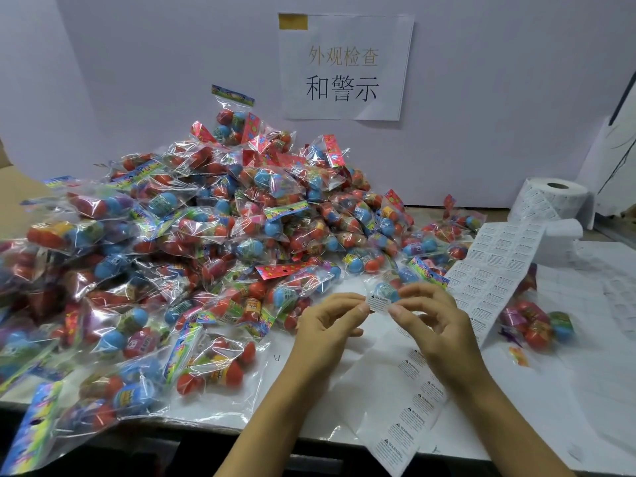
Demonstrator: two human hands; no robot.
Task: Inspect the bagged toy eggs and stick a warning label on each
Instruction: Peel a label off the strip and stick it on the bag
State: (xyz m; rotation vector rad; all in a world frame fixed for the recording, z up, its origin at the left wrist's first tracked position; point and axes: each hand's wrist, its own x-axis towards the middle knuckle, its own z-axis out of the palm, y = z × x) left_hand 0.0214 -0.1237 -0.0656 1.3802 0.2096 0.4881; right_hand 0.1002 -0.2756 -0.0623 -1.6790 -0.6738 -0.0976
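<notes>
Both hands pinch one warning label (378,302) between them — left hand (328,321) at its left edge, right hand (435,320) at its right — above the counter (344,383), just beside the heaped bagged toy eggs (192,242).

A packing or quality-check station in a small factory or warehouse is suggested — a white worktable (568,390) is heaped with a large pile of identical bagged toy eggs (192,242). A printed paper sign (346,67) in Chinese characters is taped to the plain partition wall behind, and a roll of warning labels (550,197) is unspooled across the table — signs of batch work.
</notes>
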